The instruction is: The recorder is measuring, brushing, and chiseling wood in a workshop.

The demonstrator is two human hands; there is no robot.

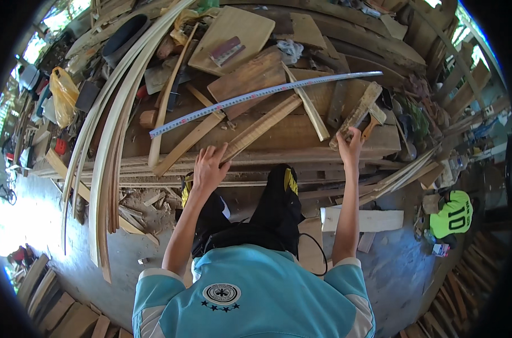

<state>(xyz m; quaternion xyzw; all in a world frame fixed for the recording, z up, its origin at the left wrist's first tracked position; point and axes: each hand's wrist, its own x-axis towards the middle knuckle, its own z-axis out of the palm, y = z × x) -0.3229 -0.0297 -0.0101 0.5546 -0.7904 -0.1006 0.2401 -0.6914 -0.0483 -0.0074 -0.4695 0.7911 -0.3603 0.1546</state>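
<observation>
My left hand (211,168) is closed around the near end of a narrow wooden strip (264,127), which slants away to the right across the bench. My right hand (349,147) grips the lower end of a rough, weathered wooden stick (362,107) that tilts up to the right. Beyond the strip, a long metal ruler (267,94) lies slantwise over other wood. Left of the strip is a paler wooden batten (189,143). Between my hands rests a short light stick (309,107). Beside the rough stick is a tool with an orange-brown handle (370,128).
Long thin wood strips (106,141) hang over the bench's left side. Boards (233,39) and scraps crowd the back. A yellow plastic bag (64,96) is at far left. A pale plank (364,219) lies near my right forearm, and a bright green shirt (452,214) is further right.
</observation>
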